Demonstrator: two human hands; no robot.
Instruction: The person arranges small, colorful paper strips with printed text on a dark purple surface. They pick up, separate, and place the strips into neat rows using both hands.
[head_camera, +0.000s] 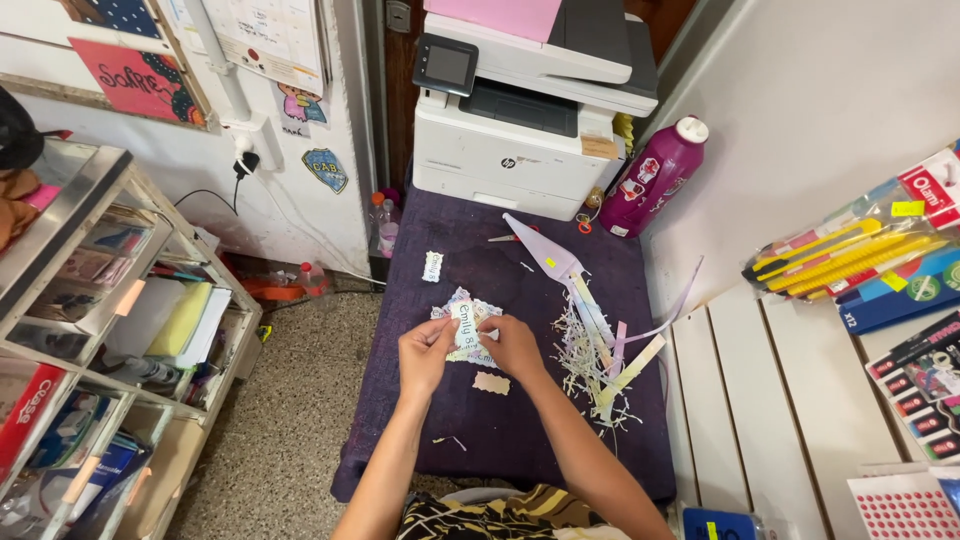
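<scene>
My left hand (425, 352) and my right hand (513, 345) meet over a small table covered in dark purple cloth (470, 420). Between their fingertips they pinch a small white printed paper label (465, 322) with a scalloped edge. Under it lies a little stack of similar cut labels (462, 300). One more small label (491, 383) rests on the cloth just below my right hand, and another label (432, 266) lies farther back on the left.
A heap of paper strips and shreds (590, 355) lies right of my hands. Scissors (545, 250) lie behind it. A white printer (520, 110) and a magenta bottle (655, 178) stand at the back. Shelves of stationery (90, 330) flank the left, hanging goods (870, 250) the right.
</scene>
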